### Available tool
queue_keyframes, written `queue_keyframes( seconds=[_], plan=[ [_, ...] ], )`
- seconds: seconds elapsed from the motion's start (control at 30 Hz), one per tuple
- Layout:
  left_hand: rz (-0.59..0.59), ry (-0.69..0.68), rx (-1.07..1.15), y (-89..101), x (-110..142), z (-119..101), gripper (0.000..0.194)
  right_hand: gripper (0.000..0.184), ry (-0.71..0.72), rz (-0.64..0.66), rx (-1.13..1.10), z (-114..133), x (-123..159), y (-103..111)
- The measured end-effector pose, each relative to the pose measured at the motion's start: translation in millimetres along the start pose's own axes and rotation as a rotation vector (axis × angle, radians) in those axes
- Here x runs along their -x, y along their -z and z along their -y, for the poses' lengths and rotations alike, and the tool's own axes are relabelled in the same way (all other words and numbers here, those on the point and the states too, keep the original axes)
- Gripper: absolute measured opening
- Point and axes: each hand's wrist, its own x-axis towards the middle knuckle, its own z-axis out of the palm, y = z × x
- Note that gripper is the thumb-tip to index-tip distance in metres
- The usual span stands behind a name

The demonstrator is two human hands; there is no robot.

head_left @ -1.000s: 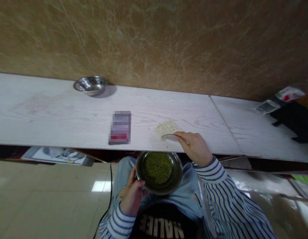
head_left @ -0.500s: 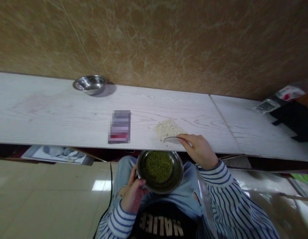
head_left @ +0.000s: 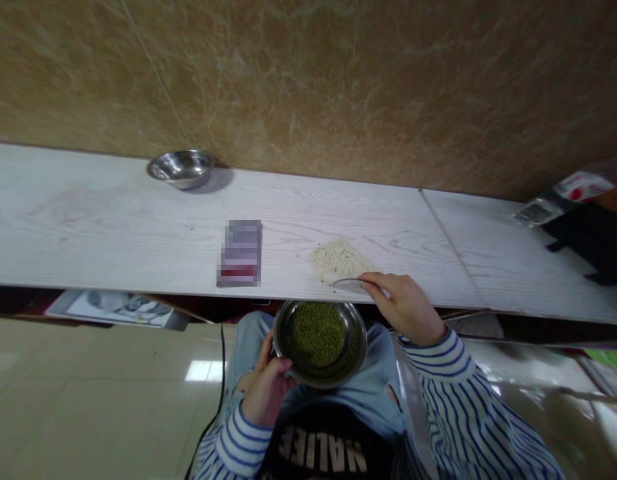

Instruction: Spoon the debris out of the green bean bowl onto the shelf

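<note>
My left hand (head_left: 269, 387) grips the left rim of a steel bowl (head_left: 359, 360), thumb on the edge, under the table's front edge and over my lap. Small green beans (head_left: 316, 333), like mung beans, cover its bottom. On the table, my right hand (head_left: 401, 303) pinches a thin, see-through scraper-like piece (head_left: 347, 285) with a curved edge; its exact kind is unclear. That piece stands at the near side of a flat heap of whitish grains (head_left: 338, 257), which look like rice with a few dark specks among them. A few stray specks lie near the table's edge.
Left of the heap lies a blurred-out flat rectangular object, like a phone (head_left: 241, 253). A second steel bowl (head_left: 182, 170) stands by the wall. A black bag (head_left: 593, 240) and a plastic packet (head_left: 538, 210) are at the right. An open drawer (head_left: 118, 310) juts out below the table.
My right hand has shifted slightly right and toward me with the see-through piece, which now sits nearer the table's edge. My left hand and the bowl of beans stay in place.
</note>
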Motion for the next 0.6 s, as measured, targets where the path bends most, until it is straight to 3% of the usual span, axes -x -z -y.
queue_keyframes(
  seconds=[0.6],
  plan=[
    [-0.017, -0.007, -0.008, -1.2, 1.2, -1.0, 0.069, 0.021, -0.006, 0.027, -0.038, 3.1, -1.7, -2.0]
  ],
)
